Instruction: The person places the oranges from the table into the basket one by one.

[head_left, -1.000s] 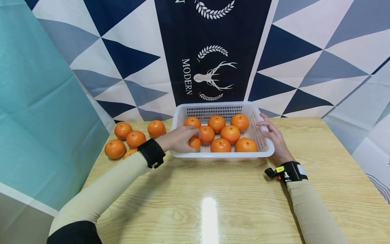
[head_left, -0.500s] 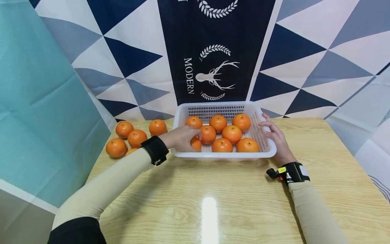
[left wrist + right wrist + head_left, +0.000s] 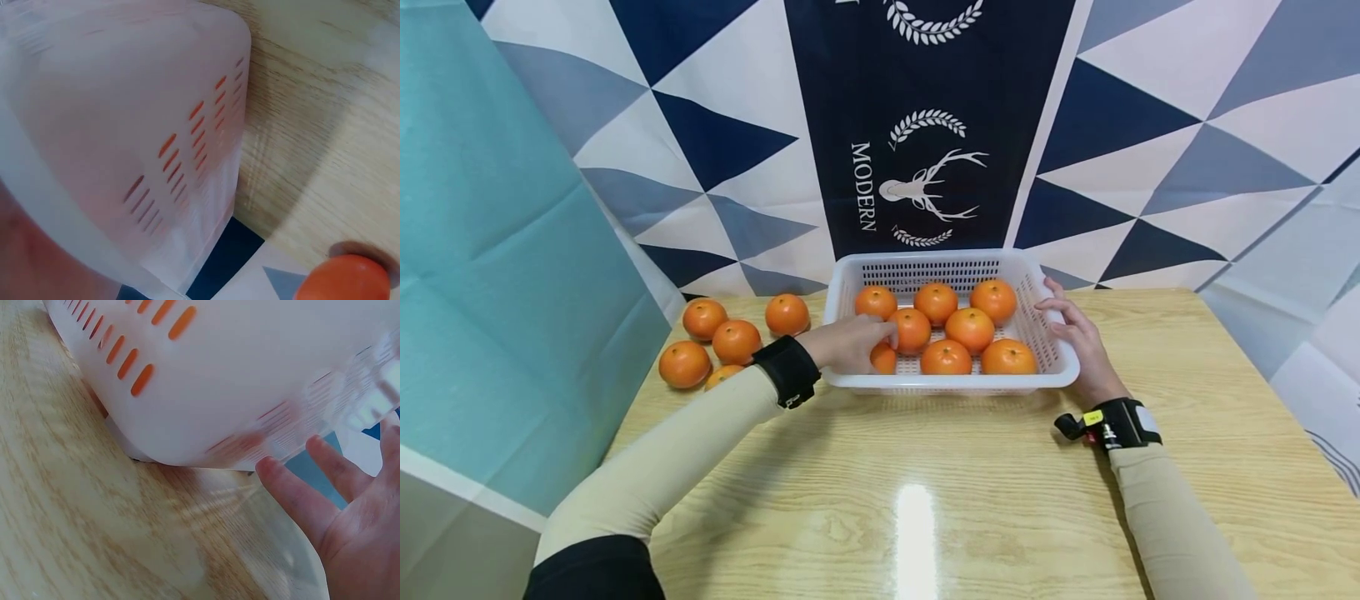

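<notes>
Five loose oranges (image 3: 737, 342) occupy the left of the frame. At center-left, the left hand (image 3: 852, 343) arches over an orange (image 3: 883, 360) inside the near-left corner of the white basket (image 3: 951, 382); whether it grips cannot be determined. At upper center, the wall cloth (image 3: 932, 92) reads "MODERN". At center-right, the right hand (image 3: 1084, 350), fingers spread, rests against the basket's right rim. The table (image 3: 1000, 483) extends to the bottom frame edge.

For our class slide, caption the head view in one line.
Left hand in a white basket of orange fruits, right hand at its rim, more fruits beside it.
</notes>
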Tool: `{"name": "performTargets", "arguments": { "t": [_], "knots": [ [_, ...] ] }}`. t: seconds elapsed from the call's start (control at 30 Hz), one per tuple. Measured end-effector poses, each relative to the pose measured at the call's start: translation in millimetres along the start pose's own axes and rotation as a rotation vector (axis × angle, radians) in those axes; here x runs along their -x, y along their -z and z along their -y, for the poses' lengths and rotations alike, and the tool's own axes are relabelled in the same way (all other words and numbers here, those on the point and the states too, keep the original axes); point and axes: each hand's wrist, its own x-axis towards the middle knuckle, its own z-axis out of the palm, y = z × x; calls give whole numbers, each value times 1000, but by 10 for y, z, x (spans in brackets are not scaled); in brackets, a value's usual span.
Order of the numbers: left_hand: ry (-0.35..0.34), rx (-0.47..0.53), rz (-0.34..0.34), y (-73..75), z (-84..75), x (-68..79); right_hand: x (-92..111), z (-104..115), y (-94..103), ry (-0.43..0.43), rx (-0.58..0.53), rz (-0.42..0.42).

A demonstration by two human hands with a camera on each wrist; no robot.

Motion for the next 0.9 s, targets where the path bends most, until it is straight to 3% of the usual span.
{"name": "performTargets", "arguments": {
  "t": [0.23, 0.63, 0.9],
  "knots": [
    [15, -34, 0, 2, -14, 4, -6, -9, -7, 3, -9, 2],
    [-53, -7, -21, 18, -38, 14, 5, 14, -19, 29, -36, -10],
    [-47, -4, -32, 29, -43, 19, 1, 7, -4, 0, -30, 3]
  ]
}}
